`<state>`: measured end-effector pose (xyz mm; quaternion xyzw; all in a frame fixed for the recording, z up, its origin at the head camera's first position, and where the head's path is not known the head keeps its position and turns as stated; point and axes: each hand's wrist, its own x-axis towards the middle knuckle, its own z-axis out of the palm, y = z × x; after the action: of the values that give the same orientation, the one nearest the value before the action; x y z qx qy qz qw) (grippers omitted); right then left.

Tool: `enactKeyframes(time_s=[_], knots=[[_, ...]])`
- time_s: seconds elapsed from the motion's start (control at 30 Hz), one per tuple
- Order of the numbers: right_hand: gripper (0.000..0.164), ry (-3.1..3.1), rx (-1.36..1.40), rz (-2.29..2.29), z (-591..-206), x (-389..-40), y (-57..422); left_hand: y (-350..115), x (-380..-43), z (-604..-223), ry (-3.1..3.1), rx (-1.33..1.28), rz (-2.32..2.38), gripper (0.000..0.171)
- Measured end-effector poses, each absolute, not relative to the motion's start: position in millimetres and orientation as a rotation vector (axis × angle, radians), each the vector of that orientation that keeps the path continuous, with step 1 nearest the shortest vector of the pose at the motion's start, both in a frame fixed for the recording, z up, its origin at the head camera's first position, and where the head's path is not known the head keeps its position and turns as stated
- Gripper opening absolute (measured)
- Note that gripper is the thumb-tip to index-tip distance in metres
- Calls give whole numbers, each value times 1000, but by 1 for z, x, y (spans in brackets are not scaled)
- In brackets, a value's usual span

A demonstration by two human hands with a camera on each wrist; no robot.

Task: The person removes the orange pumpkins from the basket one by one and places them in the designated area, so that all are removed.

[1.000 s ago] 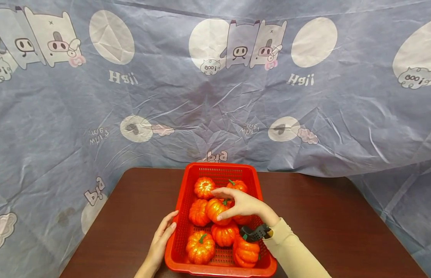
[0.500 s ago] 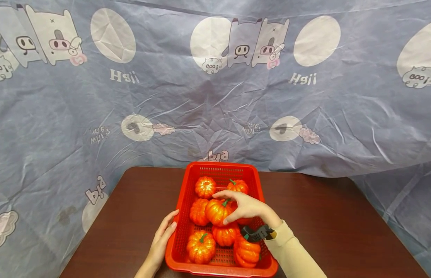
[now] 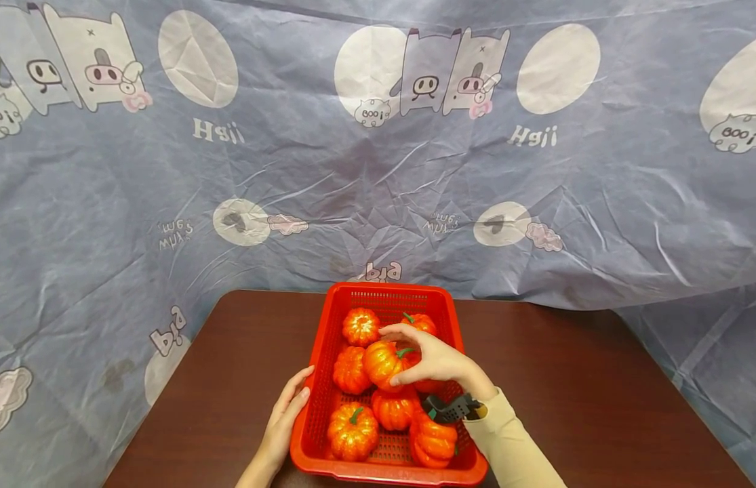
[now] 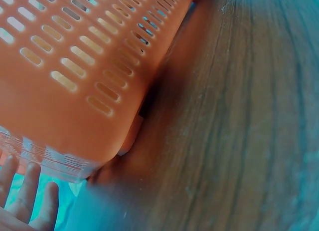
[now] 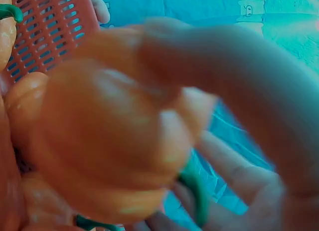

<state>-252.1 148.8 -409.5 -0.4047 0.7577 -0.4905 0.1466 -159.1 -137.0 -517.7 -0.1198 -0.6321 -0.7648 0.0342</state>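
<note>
My right hand (image 3: 437, 360) grips a small orange pumpkin (image 3: 380, 366) with a green stem, thumb on the near side and fingers on the far side. It is held over the other pumpkins in a red plastic basket (image 3: 390, 473). In the right wrist view the pumpkin (image 5: 109, 136) fills the middle, blurred, with the thumb arching over it. My left hand (image 3: 281, 419) rests against the basket's left side, fingers extended along the outside. In the left wrist view, straight spread fingers (image 4: 29, 191) show beside the slotted basket wall (image 4: 65, 111).
Several more pumpkins lie in the basket, among them one at the front left (image 3: 353, 434) and one at the front right (image 3: 432, 440). The basket stands on a dark brown table (image 3: 554, 393). A printed grey-blue cloth (image 3: 353, 176) hangs behind.
The right hand's thumb and fingers have come in around the pumpkin. The pumpkin has turned and risen slightly, its stem now pointing right. The left hand stays at the basket.
</note>
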Motion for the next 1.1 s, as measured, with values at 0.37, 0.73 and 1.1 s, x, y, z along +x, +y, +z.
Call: enactKeyframes(time_s=[0.37,0.73,1.1], knots=[[70,2316,-1086,-1529,-403,-254,162,-136,-159,-517,-1944,-372,-2359,41],[71,2535,-1021,-1650,-387,-233,193,-137,-158,-516,-1942,-391,-2375,41],[74,2618,-782,-2001,-402,-208,222,-135,-157,-512,-1923,-497,-2447,42]])
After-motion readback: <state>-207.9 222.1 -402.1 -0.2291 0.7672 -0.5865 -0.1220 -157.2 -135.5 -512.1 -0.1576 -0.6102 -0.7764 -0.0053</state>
